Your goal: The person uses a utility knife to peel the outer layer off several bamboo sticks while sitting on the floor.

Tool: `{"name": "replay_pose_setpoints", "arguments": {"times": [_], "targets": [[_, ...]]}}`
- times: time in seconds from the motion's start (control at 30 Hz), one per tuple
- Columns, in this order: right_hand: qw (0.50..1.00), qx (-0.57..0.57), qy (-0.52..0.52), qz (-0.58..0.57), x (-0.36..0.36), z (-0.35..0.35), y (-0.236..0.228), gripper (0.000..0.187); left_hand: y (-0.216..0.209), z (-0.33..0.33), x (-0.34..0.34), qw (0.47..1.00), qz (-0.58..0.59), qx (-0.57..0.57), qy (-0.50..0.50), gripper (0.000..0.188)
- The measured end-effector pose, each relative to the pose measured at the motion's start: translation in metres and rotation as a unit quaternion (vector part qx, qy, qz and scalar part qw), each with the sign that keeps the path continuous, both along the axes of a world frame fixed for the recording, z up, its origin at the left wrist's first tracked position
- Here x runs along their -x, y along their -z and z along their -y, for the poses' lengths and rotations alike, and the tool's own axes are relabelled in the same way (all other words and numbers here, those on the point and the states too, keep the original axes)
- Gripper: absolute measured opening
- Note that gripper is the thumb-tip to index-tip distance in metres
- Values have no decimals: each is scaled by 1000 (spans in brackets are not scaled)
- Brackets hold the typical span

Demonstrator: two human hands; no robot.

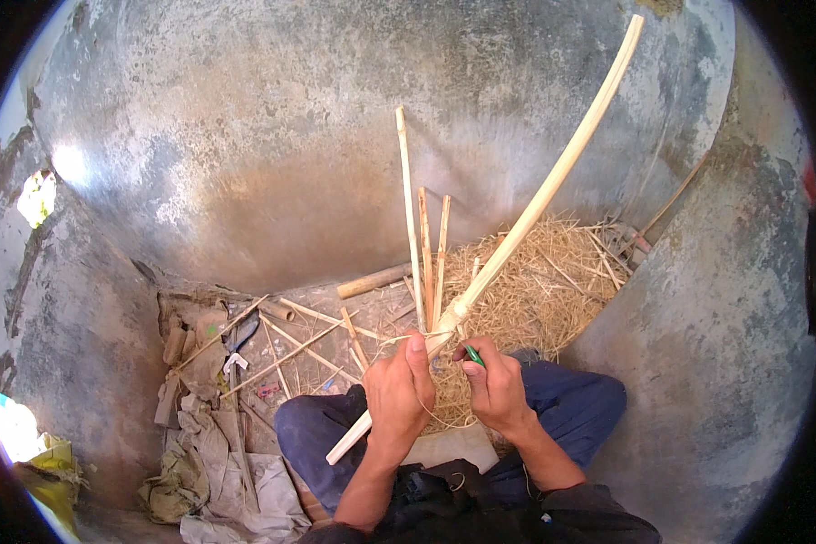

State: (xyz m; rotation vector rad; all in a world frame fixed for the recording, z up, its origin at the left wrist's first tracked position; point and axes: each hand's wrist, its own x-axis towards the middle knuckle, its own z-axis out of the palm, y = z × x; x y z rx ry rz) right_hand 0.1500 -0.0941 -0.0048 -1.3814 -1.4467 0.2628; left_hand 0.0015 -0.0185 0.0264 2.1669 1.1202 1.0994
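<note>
A long pale bamboo pole [549,188] slants from the upper right down across my lap, bending toward its far end. My left hand [397,392] is closed round its lower part, thumb pointing up. A thin pale strip [442,422] loops below my hands, and another bit lies across the pole by my left thumb. Close beside the pole, my right hand [497,388] is closed on a small green-handled tool [473,354]; its working end is hidden. Just past the right fingertips, the pole has a thicker joint.
Several thin sticks [409,199] lean on the curved grey wall [290,154]. Shavings [544,290] are heaped at right beyond my knees. Blue-handled pliers [242,341], crossed bamboo strips [290,363] and crumpled sacking [245,499] lie at left. A thick bamboo piece [372,282] rests by the wall.
</note>
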Motion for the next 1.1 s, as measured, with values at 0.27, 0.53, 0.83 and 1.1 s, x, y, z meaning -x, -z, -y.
{"name": "replay_pose_setpoints", "arguments": {"times": [0.27,0.53,0.83,1.1], "targets": [[999,-16,6,27,-4,-2,8,27,-5,4,1,1000,-6,17,24,40],[998,-22,35,42,-3,-2,9,21,-3,6,-2,998,25,23,56,43],[992,33,80,95,4,-2,4,14,0,14,-4,998,2,54,18,40],[988,83,98,90,6,0,-1,13,12,16,-8,997,-44,57,-1,37]]}}
